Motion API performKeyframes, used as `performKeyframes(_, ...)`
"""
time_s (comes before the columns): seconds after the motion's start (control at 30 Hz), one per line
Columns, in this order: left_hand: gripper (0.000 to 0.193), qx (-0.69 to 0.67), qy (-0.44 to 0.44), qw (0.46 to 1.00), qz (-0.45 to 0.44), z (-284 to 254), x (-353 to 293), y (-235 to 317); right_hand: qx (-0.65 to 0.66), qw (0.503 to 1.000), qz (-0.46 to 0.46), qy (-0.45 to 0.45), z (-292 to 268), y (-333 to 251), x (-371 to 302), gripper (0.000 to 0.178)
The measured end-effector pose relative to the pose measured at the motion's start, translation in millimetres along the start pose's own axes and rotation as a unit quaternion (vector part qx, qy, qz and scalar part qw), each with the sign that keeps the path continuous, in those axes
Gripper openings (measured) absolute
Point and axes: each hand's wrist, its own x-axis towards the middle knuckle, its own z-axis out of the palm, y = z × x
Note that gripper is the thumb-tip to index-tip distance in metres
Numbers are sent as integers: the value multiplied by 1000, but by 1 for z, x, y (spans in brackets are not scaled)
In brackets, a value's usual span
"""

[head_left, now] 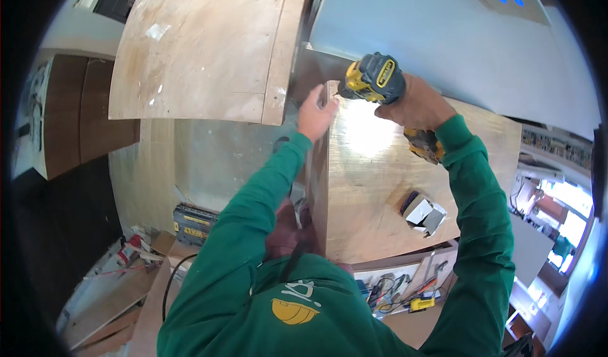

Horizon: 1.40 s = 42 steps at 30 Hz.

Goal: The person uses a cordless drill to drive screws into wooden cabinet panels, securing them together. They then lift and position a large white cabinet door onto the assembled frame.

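Note:
My right hand (419,103) is wrapped around the grip of a yellow and black cordless drill driver (373,78). The tool's nose points left at the far left corner of a plywood box (373,179), and its lamp throws a bright patch on the wood. Beside that corner is my left hand (315,113), thumb and fingers apart, next to the tip of the driver. Whether it pinches a screw there is too small to tell. On the box top sits a small opened carton (423,214) with torn flaps.
A large plywood panel (202,46) stands at the far left, close to my left hand. Behind the box lies a pale flat surface (443,40). A black tool case (193,224) is on the floor left of me; hand tools (399,290) lie in front. Wood scraps (114,306) litter the lower left.

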Motion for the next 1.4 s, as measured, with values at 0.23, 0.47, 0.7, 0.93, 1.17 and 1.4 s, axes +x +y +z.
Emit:
performKeyframes(0.23, 65, 49, 2, 997, 56, 4, -9, -18, 44, 999, -29, 2, 2, 1, 3, 35)
performKeyframes(0.47, 65, 4, -24, 998, 62, 1, -7, -25, 54, 998, -14, -4, 0, 4, 3, 37)
performKeyframes(0.7, 61, 12, -5, 997, 81, 5, -6, -33, 30, 999, -23, 5, -1, -12, 1, 37)
performKeyframes(0.93, 52, -59, 78, 995, 10, 21, -20, -21, -20, 1000, -14, -19, -1, -8, 5, 42)
performKeyframes(1.17, 51, -71, 65, 995, 7, 19, -20, -21, 24, 998, -62, 16, 5, 1, 5, 26)
performKeyframes(1.4, 52, -65, 64, 996, 3, 17, -20, -20, 35, 997, -59, 20, 8, 5, 9, 26)
